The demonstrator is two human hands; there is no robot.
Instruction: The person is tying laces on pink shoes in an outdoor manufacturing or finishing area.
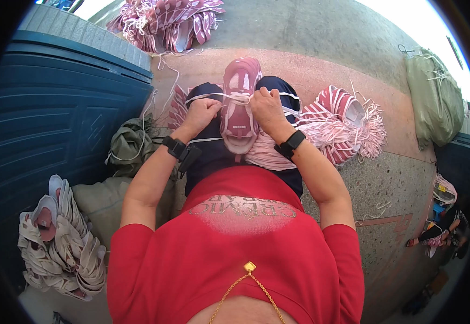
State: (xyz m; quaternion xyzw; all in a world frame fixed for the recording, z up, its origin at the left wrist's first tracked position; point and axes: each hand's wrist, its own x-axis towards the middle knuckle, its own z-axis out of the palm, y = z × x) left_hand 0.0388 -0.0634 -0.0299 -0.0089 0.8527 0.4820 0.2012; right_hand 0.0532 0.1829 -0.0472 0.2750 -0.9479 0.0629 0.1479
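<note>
Fingers (pixel 214 108) curl in on both sides, drawn narrow, and from where I stand each set seems to grip the white lace (pixel 239 99), though the very tips are hidden. The lace crosses the pink shoe (pixel 239 118), which rests between the dark-trousered knees (pixel 207 129) with its toe pointing to twelve o'clock and its opening toward the seated person.

The left hand (pixel 202 114) sits at nine o'clock of the shoe, a loose fist turned inward. The right hand (pixel 270 112) is at three, bent close over the knot with its knuckles up. Both elbows are bent and flare outward, the forearms coming in from about seven and five, each with a black band (pixel 290 144) at the wrist.

Further out, a bundle of pink shoe uppers (pixel 336 125) crowds the right knee between three and four, hemming in that wrist. The blue metal panel (pixel 65 116) makes a hard edge at nine, with a folded green sack (pixel 130 144) before it at eight. Open room lies toward one, over grey concrete (pixel 321 27), and at four, over speckled floor (pixel 378 183).
</note>
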